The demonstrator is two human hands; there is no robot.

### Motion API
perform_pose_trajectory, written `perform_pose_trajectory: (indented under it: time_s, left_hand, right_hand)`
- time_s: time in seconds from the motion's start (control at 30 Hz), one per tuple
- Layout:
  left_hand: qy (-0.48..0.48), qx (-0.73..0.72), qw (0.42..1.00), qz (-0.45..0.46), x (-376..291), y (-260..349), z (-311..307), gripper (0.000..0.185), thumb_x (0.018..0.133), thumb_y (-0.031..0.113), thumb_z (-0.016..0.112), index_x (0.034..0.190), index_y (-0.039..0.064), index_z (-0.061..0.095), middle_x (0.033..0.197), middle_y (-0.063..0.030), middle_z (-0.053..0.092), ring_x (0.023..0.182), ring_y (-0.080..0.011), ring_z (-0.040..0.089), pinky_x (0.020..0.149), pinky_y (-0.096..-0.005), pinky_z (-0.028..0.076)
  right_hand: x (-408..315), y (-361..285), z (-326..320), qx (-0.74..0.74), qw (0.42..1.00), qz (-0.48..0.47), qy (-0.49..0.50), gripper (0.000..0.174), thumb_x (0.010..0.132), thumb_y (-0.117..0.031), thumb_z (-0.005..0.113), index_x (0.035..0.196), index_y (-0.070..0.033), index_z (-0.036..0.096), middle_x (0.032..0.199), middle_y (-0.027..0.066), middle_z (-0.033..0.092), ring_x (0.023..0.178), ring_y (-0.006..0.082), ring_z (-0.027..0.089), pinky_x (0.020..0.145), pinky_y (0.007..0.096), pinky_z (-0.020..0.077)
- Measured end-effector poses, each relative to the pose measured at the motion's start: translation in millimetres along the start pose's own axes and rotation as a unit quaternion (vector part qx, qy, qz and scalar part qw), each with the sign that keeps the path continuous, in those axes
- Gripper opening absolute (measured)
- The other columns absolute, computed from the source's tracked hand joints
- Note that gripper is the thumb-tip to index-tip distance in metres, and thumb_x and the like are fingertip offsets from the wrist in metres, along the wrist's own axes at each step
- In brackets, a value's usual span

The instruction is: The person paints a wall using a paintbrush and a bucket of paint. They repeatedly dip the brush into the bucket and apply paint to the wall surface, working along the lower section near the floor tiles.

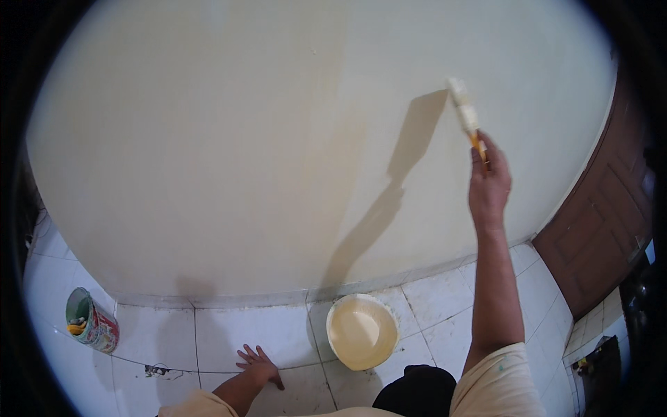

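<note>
My right hand (pixel 490 182) grips the orange handle of a wide paintbrush (pixel 464 104). The brush's pale, paint-coated bristles are at the cream wall (pixel 250 156), right of the middle, and cast a shadow to the left. My left hand (pixel 259 367) is empty with its fingers spread, at the white floor tiles; whether it rests on them is hard to tell. Between my arms, close to the skirting, a round tub of cream paint (pixel 363 332) stands on the floor.
A printed bucket (pixel 99 326) with yellow-handled items inside stands at the far left. A brown panelled door (pixel 599 224) is on the right. Tiled skirting (pixel 250 301) runs along the wall's foot. Dark debris (pixel 156 370) lies on the floor at lower left.
</note>
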State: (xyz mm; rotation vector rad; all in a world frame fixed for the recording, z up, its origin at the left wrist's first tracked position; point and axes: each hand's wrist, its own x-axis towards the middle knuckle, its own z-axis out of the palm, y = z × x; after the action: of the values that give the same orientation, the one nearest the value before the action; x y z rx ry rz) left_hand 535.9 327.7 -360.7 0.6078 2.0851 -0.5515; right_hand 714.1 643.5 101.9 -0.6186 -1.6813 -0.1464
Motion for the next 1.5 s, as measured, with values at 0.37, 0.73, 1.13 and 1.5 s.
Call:
perform_pose_trajectory:
  time_s: [0.37, 0.73, 1.13, 1.5]
  left_hand:
    - [0.017, 0.010, 1.000, -0.015, 3.7, 4.7, 3.1, 0.159, 0.047, 0.055, 0.091, 0.147, 0.009, -0.024, 0.145, -0.0371, -0.029, 0.136, -0.0584, -0.015, 0.105, -0.0729, 0.013]
    - [0.012, 0.002, 1.000, -0.027, 18.5, 8.2, 8.0, 0.162, 0.044, 0.055, 0.092, 0.147, 0.011, -0.025, 0.145, -0.0368, -0.030, 0.136, -0.0586, -0.016, 0.104, -0.0734, 0.014]
    - [0.022, 0.030, 0.999, -0.011, 4.2, 3.3, 2.5, 0.160, 0.046, 0.061, 0.088, 0.147, 0.003, -0.021, 0.148, -0.0354, -0.023, 0.138, -0.0566, -0.013, 0.107, -0.0689, 0.017]
    - [0.027, -0.008, 0.999, 0.023, 3.3, -3.1, -1.7, 0.155, 0.050, 0.059, 0.088, 0.147, 0.001, -0.018, 0.149, -0.0364, -0.022, 0.136, -0.0591, -0.012, 0.107, -0.0699, 0.016]
  right_hand:
    - [-214.0, 29.1, 8.3, -0.121, 0.899, 0.133, -0.400, 0.028, 0.090, -0.015, 0.057, 0.118, -0.014, 0.059, 0.101, 0.0182, 0.059, 0.090, 0.0388, 0.061, 0.077, 0.0498, 0.0499]
    - [-5.4, 10.2, 0.7, -0.125, 0.890, 0.065, -0.434, 0.027, 0.083, -0.007, 0.066, 0.110, -0.008, 0.069, 0.081, 0.0169, 0.068, 0.071, 0.0221, 0.062, 0.072, 0.0363, 0.0505]
    - [-68.1, 14.7, 10.3, -0.188, 0.946, 0.061, -0.257, 0.030, 0.092, -0.016, 0.054, 0.122, -0.012, 0.057, 0.102, 0.0215, 0.060, 0.089, 0.0392, 0.062, 0.075, 0.0495, 0.0511]
    - [-125.6, 21.4, 21.1, -0.136, 0.837, 0.112, -0.518, 0.026, 0.088, -0.016, 0.061, 0.114, -0.013, 0.065, 0.095, 0.0223, 0.067, 0.092, 0.0388, 0.064, 0.082, 0.0460, 0.0504]
